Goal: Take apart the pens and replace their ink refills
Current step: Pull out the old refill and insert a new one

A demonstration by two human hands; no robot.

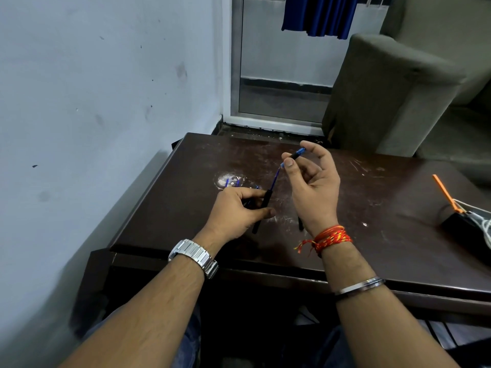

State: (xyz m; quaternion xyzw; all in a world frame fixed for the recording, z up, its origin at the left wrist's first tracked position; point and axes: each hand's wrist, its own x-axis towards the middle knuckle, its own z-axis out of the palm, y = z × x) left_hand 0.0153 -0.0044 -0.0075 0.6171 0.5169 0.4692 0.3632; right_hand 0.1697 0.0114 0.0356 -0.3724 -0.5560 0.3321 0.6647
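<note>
Grips a black pen barrel (261, 212) in the left hand (236, 211), thumb and curled fingers closed round its middle, just above the dark brown tabletop (372, 197). Tilted, lower end toward the near edge, upper end away. From that upper end, a thin blue ink refill (273, 181) sticking up and to the right, as far as the right thumb tip. Pinches a short black pen piece (297, 154) with a blue end between thumb and forefinger of the right hand (316, 181), raised above the tabletop, other fingers loosely bent. Cannot tell whether refill and short piece touch.

On a pale worn patch beyond the left hand, a few small blue parts (230, 182), too small to name. Partly hidden behind the right wrist, another black pen part (300, 224). At the far right, a black box (454, 227) with an orange tool (443, 192) and white cord (487, 229). Wears a metal wristwatch (192, 254) on the left wrist, red thread (332, 237) and a metal bangle (358, 286) on the right. Beyond the tabletop, a grey sofa (393, 96).
</note>
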